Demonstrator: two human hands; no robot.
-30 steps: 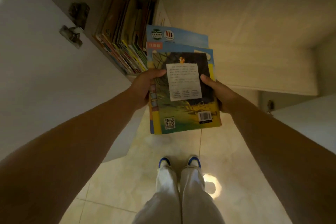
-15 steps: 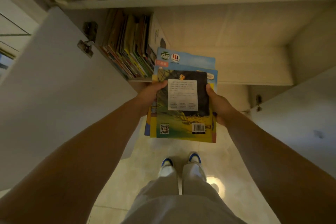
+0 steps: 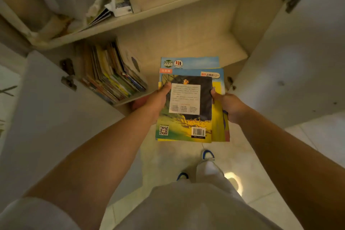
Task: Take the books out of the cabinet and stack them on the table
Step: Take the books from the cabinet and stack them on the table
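I hold a small stack of books [image 3: 188, 127] flat in front of me, above the floor and just outside the cabinet [image 3: 186, 30]. The top book shows a dark and yellow back cover with a white text panel, a QR code and a barcode; blue covers stick out beyond it. My left hand [image 3: 155, 102] grips the stack's left edge with the thumb on top. My right hand [image 3: 228, 105] grips the right edge. Several more books [image 3: 112, 74] lean upright in the left part of the cabinet's lower shelf. The table is not in view.
Two white cabinet doors stand open, the left door [image 3: 46, 117] and the right door [image 3: 298, 52], each with metal hinges. The upper shelf [image 3: 84, 5] holds plastic bags and papers. Pale floor tiles [image 3: 252, 164] and my blue-and-white shoes lie below.
My view has lifted and turned, showing more of the upper shelf and the right door. The stack has drawn farther out of the cabinet, and one foot has stepped forward.
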